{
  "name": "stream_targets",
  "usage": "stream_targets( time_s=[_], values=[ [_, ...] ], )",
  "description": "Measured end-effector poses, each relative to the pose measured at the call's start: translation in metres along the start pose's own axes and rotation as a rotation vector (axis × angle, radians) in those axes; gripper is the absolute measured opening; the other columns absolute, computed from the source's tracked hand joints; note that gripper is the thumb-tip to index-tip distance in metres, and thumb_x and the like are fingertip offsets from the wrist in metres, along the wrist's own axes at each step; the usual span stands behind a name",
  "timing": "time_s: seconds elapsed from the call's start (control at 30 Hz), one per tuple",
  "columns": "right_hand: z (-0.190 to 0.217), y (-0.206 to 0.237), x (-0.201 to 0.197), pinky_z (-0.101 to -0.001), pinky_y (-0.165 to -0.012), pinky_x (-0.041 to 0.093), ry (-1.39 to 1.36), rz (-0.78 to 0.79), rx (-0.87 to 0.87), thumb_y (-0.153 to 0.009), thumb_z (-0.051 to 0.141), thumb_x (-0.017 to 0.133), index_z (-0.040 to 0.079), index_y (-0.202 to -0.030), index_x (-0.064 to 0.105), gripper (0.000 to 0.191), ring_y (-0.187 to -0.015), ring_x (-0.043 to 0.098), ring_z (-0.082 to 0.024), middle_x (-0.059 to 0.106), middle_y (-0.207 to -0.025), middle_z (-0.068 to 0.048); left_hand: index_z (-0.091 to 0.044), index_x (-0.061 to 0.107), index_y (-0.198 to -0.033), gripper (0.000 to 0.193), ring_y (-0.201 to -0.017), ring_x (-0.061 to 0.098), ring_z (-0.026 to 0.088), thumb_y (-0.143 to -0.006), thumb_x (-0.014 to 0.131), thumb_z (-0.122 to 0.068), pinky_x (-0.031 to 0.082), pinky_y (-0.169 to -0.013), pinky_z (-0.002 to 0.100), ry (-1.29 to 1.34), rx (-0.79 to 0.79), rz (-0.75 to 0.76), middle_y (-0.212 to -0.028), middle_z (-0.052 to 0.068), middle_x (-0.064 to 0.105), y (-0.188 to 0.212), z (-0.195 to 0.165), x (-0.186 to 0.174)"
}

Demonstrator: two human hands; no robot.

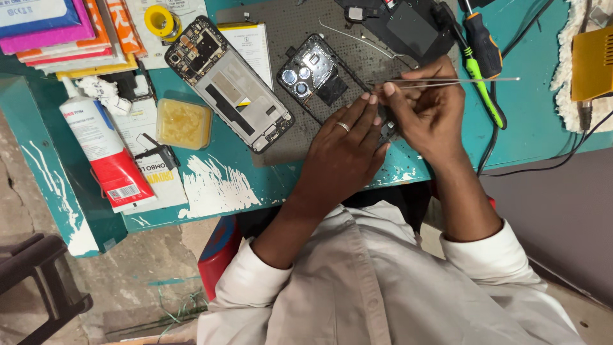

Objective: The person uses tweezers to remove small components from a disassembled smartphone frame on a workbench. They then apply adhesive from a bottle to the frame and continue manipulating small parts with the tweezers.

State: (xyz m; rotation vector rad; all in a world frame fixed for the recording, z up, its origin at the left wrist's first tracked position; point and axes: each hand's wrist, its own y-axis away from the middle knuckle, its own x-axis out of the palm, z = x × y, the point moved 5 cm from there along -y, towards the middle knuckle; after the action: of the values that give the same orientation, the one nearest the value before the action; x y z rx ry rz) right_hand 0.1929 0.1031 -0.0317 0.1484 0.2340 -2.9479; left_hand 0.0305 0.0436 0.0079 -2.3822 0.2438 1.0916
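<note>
My right hand point(429, 112) pinches a pair of thin metal tweezers point(447, 81), thumb and forefinger clenched on the shaft; the tips point toward the desk's right edge. My left hand point(345, 150) lies flat, fingers stretched out and released, fingertips point(369, 101) pressing on the black phone back frame point(313, 73) with its camera cluster, holding nothing. That frame lies on the dark work mat point(281, 25) at mid desk, partly under both hands. Just left of it on the mat an opened phone chassis point(227, 83) lies diagonally, circuit board end toward the far edge. A yellowish translucent box point(184, 123) sits left of the chassis on the teal desk point(536, 121), near the front edge. A white and red glue tube point(105, 150) lies at the front left corner. Coloured booklets point(60, 29) are stacked at the far left corner, a yellow tape roll point(159, 20) beside them. A green-handled screwdriver point(479, 61) lies right of my right hand, touching the black cable point(495, 137). A yellow device point(592, 64) is at the right edge.
</note>
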Motion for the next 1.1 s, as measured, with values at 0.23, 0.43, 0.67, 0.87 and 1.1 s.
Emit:
stream_targets(
  time_s=[0.23, 0.43, 0.67, 0.87, 1.1],
  values=[
    [0.0019, -0.0015, 0.0008, -0.0287, -0.09, 0.065, -0.017, -0.004, -0.003, -0.11, -0.009, 0.066, -0.001, -0.119, 0.047, 0.023, -0.103, 0.076, -0.02, 0.073, -0.11, -0.019, 0.008, 0.069, -0.12, 0.037, -0.141, 0.052, 0.034, -0.103, 0.067, -0.025, 0.044, -0.119, 0.048, 0.013, 0.008, -0.002, -0.142, 0.023, 0.058, 0.001, 0.0, 0.0003],
    [0.0018, -0.0026, 0.001, -0.0274, -0.088, 0.065, 0.016, 0.005, -0.024, -0.111, -0.01, 0.067, -0.001, -0.119, 0.047, 0.023, -0.103, 0.077, -0.02, 0.073, -0.103, -0.02, 0.008, 0.068, -0.12, 0.036, -0.142, 0.053, 0.034, -0.103, 0.068, -0.023, 0.045, -0.12, 0.048, 0.026, 0.015, -0.02, -0.142, 0.023, 0.056, 0.0031, 0.0004, -0.0001],
    [-0.0006, -0.001, -0.0014, -0.0264, -0.085, 0.064, 0.0, -0.016, 0.032, -0.11, -0.01, 0.067, 0.0, -0.119, 0.046, 0.025, -0.096, 0.076, -0.017, 0.071, -0.105, -0.016, 0.007, 0.067, -0.12, 0.035, -0.141, 0.053, 0.034, -0.104, 0.069, -0.024, 0.046, -0.119, 0.049, 0.02, 0.026, -0.032, -0.142, 0.021, 0.055, 0.0025, 0.0014, 0.0009],
    [-0.0027, -0.0024, 0.0012, -0.0291, -0.09, 0.065, -0.016, -0.012, 0.011, -0.11, -0.011, 0.067, -0.001, -0.12, 0.046, 0.025, -0.1, 0.076, -0.019, 0.071, -0.102, -0.017, 0.008, 0.066, -0.122, 0.036, -0.142, 0.052, 0.035, -0.104, 0.069, -0.023, 0.046, -0.119, 0.049, 0.037, 0.034, -0.035, -0.144, 0.023, 0.054, 0.0046, 0.0009, 0.0002],
    [0.0009, -0.0017, -0.0011, -0.0284, -0.089, 0.065, -0.035, 0.004, 0.02, -0.111, -0.01, 0.066, 0.0, -0.119, 0.046, 0.024, -0.1, 0.076, -0.019, 0.073, -0.103, -0.019, 0.007, 0.065, -0.122, 0.036, -0.141, 0.052, 0.035, -0.104, 0.069, -0.024, 0.045, -0.12, 0.049, 0.038, 0.036, -0.051, -0.143, 0.022, 0.054, 0.0037, 0.001, -0.0002]
  ],
)
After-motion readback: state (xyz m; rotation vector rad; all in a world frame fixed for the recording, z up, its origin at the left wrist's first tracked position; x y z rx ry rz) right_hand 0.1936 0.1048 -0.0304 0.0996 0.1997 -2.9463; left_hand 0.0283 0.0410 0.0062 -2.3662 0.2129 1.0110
